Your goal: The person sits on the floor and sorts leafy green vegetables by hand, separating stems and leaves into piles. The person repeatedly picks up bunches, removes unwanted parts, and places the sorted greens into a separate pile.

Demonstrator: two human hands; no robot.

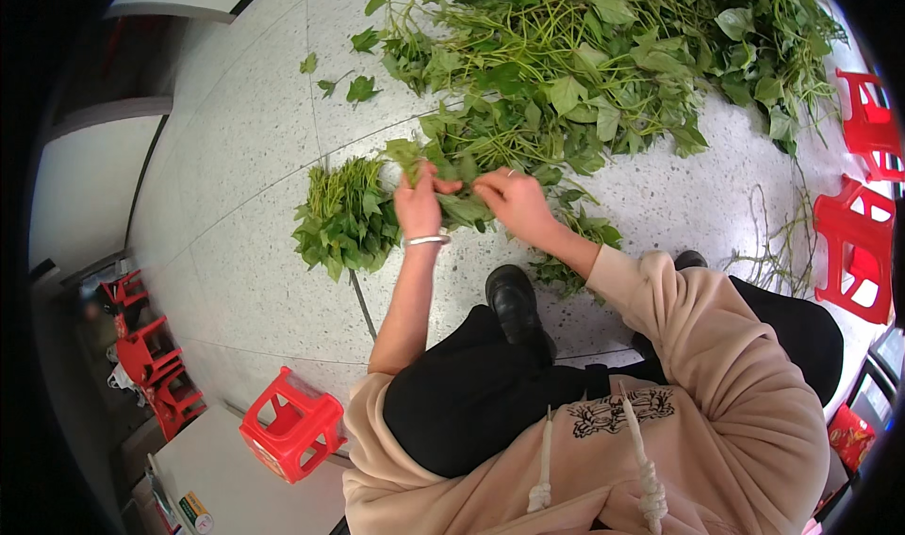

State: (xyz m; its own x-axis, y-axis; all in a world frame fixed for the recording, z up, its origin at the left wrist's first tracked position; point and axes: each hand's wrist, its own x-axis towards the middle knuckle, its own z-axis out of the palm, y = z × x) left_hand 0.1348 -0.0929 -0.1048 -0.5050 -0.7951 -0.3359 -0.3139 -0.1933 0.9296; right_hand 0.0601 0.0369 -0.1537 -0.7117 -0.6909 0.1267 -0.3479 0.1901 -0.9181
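Observation:
My left hand (pixel 418 199), with a pale band at its wrist, grips a small bunch of leafy green stems, likely sweet potato greens (pixel 463 211). Thumb and fingers of my right hand (pixel 520 201), which wears a ring, pinch at the same leaves; the fingertips are slightly blurred. Left of my left hand lies a neat bundle of greens (pixel 346 217), stem ends pointing away from me and leaves towards me. Beyond both hands spreads a large loose heap of leafy vines (pixel 565 61). A smaller leafy pile (pixel 565 270) lies under my right forearm, partly hidden by it.
Red plastic stools stand at the lower left (pixel 293 425) and at the right (pixel 855 248). Bare stripped vines (pixel 778 238) lie near the right stools. Loose leaves (pixel 362 89) dot the speckled floor (pixel 240 160). My black boot (pixel 512 298) is just below the hands.

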